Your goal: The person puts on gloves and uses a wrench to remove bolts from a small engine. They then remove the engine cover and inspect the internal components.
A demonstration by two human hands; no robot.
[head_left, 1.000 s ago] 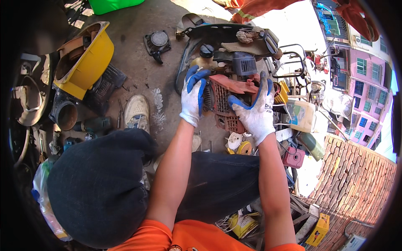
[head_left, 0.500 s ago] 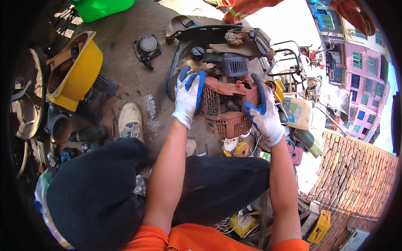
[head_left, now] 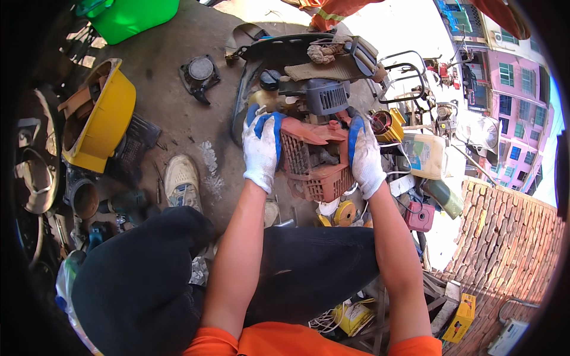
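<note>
A dusty red slotted engine cover (head_left: 320, 185) is between my gloved hands, in front of a small engine with a grey ribbed housing (head_left: 328, 97). My left hand (head_left: 262, 148), in a white and blue glove, grips the cover's left side with curled fingers. On its right side my right hand (head_left: 366, 157) is closed, its fingers partly hidden behind the cover. A yellowish tank (head_left: 265, 99) with a black cap (head_left: 270, 80) adjoins the engine. Behind them lies a black backpack frame (head_left: 285, 46) with a brown pad and strap.
A black recoil starter (head_left: 200, 72) lies on the ground at left of the engine. Further left stands a yellow housing (head_left: 105, 127), with a green bin (head_left: 135, 19) behind. A yellow reel (head_left: 344, 213), a plastic jug (head_left: 424, 155) and a green bottle (head_left: 443, 197) are at right.
My right hand has shifted inward and back, from the cover's front right corner to its side. The cover has tilted slightly. My left hand keeps its hold.
</note>
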